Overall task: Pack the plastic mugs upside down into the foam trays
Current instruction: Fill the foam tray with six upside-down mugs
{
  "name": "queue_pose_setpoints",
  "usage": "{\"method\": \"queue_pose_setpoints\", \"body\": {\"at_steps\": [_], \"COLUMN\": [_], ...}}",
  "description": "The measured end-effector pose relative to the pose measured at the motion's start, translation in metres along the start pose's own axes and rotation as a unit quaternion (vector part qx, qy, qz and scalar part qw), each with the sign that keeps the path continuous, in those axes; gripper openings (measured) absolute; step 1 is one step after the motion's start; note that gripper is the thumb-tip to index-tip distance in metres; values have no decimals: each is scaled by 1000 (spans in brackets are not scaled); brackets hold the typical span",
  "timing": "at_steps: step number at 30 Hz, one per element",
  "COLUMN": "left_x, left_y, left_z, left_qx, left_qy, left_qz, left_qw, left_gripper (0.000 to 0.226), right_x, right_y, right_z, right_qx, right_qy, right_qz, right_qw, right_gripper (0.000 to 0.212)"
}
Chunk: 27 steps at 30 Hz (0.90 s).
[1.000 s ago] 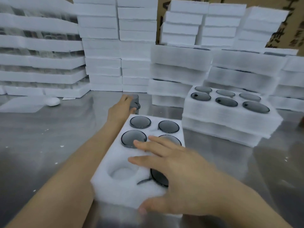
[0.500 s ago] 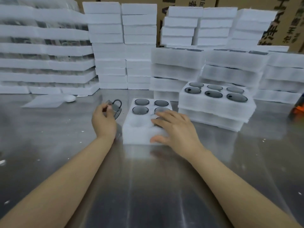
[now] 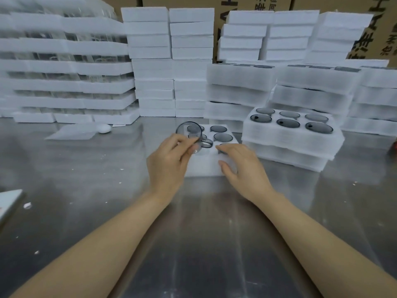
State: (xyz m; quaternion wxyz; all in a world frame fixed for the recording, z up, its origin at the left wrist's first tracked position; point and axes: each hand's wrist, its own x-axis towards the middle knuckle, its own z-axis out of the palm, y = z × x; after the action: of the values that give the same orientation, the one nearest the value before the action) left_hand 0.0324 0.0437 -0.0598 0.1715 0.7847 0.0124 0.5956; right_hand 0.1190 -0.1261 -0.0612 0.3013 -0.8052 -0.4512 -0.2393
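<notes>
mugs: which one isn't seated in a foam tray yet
The mug gripped by the left hand, held over the near foam tray. The other mugs sit upside down in tray holes.

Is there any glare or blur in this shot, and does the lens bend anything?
Head view: soft glare streaks the steel table; the mug in the left hand is slightly blurred; the wide lens bows the left foam stacks.

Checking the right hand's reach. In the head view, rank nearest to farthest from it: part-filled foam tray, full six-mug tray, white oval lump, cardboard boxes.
1. Part-filled white foam tray, under the right hand.
2. Full white foam tray of six grey mugs, just right.
3. Small white oval lump, far left.
4. Brown cardboard boxes, at back.
</notes>
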Motion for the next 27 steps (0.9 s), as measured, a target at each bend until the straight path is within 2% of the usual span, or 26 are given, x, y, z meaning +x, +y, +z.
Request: {"method": "queue_pose_setpoints", "body": {"at_steps": [2, 5, 8, 11, 13, 16, 19, 23, 27], "left_x": [0, 2, -1, -4, -4, -4, 0, 0, 0], "left_y": [6, 7, 2, 3, 4, 4, 3, 4, 6], "left_z": [5, 9, 11, 12, 11, 12, 13, 16, 17], "left_qx": [40, 65, 84, 14, -41, -21, -20, 39, 15], "left_qy": [3, 4, -50, -147, -177, -152, -124, -125, -131], "left_qz": [31, 30, 35, -17, -59, -70, -119, -53, -36], "left_qw": [999, 997, 995, 989, 982, 986, 985, 990, 991], "left_gripper": [11, 12, 21, 40, 43, 49, 56, 42, 37], "right_x": [0, 1, 2, 0, 0, 1, 4, 3, 3], "right_y": [-4, -5, 1, 5, 4, 0, -3, 1, 2], "right_z": [4, 9, 8, 6, 6, 7, 10, 9, 8], "right_qx": [5, -11, -16, 4, -4, -16, -35, -41, -26], "right_qy": [-22, -32, -24, -35, -46, -50, -51, -52, -40], "right_qz": [-23, -31, 29, 63, 58, 74, 92, 79, 76], "right_qw": [999, 999, 999, 997, 997, 996, 994, 995, 996], "right_gripper": [34, 36, 39, 42, 42, 44, 45, 42, 39]}}
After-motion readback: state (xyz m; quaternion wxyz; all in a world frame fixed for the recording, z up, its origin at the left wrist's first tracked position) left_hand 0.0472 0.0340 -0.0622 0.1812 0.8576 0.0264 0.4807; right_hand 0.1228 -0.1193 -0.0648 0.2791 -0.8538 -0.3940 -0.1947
